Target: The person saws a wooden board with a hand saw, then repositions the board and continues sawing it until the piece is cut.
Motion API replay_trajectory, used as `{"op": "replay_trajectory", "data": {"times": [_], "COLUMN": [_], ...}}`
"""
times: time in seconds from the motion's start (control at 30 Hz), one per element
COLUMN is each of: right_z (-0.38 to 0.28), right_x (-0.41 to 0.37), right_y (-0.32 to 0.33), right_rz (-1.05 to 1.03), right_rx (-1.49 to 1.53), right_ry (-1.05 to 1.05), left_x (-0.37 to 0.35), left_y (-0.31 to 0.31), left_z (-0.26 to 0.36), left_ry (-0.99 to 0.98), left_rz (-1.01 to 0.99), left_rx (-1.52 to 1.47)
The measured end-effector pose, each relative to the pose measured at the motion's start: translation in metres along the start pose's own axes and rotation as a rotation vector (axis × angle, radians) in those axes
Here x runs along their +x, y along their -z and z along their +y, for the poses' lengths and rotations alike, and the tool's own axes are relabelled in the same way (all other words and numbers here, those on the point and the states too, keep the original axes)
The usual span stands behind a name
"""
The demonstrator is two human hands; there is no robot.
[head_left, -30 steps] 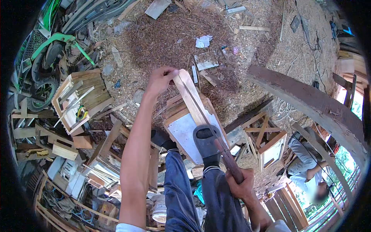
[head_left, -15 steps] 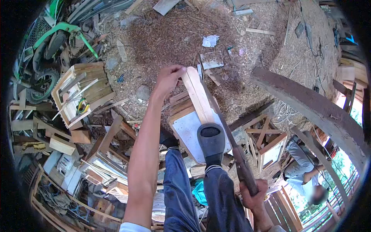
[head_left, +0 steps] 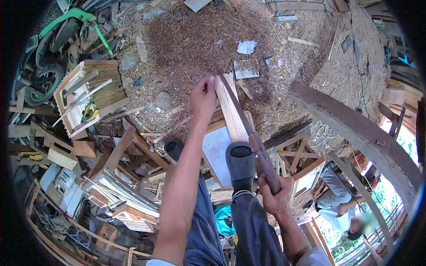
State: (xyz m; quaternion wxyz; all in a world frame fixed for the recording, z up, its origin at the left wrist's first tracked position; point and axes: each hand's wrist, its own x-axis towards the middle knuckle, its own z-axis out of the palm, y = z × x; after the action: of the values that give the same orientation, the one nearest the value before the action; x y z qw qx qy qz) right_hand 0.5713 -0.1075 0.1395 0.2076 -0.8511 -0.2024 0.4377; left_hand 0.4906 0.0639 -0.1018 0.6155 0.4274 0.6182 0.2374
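Note:
My left hand is closed at the far end of a pale wooden plank, fingers curled against its left edge. My right hand is wrapped round the wooden handle of a machete-like long blade. The dark blade lies slantwise along the plank, its tip near the plank's far end; whether it cuts into the wood cannot be made out. Beneath the plank is a low wooden stand with a white top. My slippered foot presses on the plank's near end.
A wooden crate with sticks and yellow-handled tool stands left, near a green motorbike. A thick beam crosses the right side. Wooden frames stand close right. Another person sits at the far right. Shavings cover the ground.
My right hand has moved forward and left, and the blade now crosses over the plank's far end. My left hand is slightly farther right in view. The view has shifted a little.

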Motion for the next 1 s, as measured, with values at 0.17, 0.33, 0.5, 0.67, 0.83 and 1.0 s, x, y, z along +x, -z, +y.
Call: {"op": "replay_trajectory", "data": {"times": [0.17,0.33,0.5,0.67,0.83,1.0], "right_z": [-0.018,-0.034,-0.012,-0.024,-0.029,-0.035], "right_x": [0.046,0.044,-0.002,0.038,0.031,0.080], "right_y": [-0.035,-0.030,-0.006,-0.025,-0.031,-0.035], "right_rz": [-0.016,-0.079,-0.095,-0.102,-0.064,-0.064], "right_rx": [-0.064,-0.130,-0.080,-0.042,-0.116,-0.121], "right_ry": [0.003,-0.079,-0.095,-0.108,-0.105,-0.099], "left_x": [-0.002,0.011,0.004,0.005,0.007,0.017], "left_y": [-0.018,-0.031,-0.036,-0.036,-0.047,-0.048], "left_z": [0.020,-0.001,0.005,0.010,0.002,-0.002], "left_ry": [-0.140,-0.178,-0.191,-0.120,-0.200,-0.232], "left_rz": [0.189,0.321,0.392,0.324,0.439,0.334], "left_rx": [0.253,0.253,0.317,0.343,0.526,0.432]}}
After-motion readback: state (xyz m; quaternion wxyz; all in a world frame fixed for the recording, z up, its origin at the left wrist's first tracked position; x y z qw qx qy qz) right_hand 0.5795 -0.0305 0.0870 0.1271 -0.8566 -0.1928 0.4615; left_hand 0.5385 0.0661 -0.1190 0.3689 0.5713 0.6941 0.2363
